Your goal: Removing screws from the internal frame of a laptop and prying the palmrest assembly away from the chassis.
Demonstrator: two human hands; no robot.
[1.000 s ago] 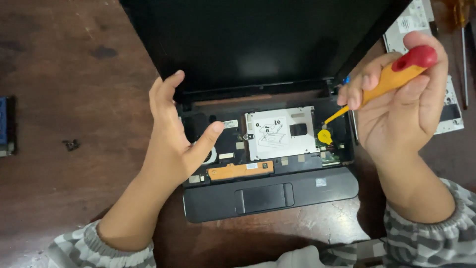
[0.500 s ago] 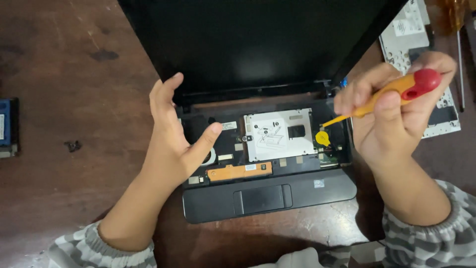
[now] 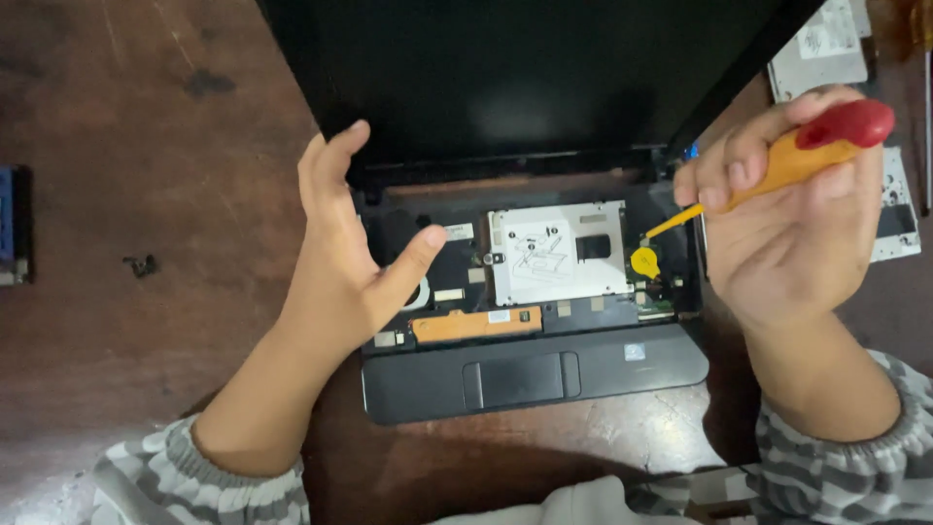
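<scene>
Right hand (image 3: 792, 228) and screwdriver (image 3: 777, 167) slightly higher than before.

The laptop's screen (image 3: 525, 68) is cut off at the frame's top; the blue object (image 3: 10, 226) at far left is half out of frame; the left hand (image 3: 345, 262) hides the laptop's left interior.

Bare wooden table (image 3: 146, 117) fills the upper left of the frame, only a small dark scrap (image 3: 144, 263) and a blue-edged object (image 3: 12, 226) at the left edge. Centre is crowded: the laptop's raised screen (image 3: 525, 68) walls off the top, and the left hand (image 3: 340, 272) covers the opened base's (image 3: 535, 374) left side. The right hand (image 3: 787, 233) with the screwdriver (image 3: 777, 165) blocks the right edge.
</scene>
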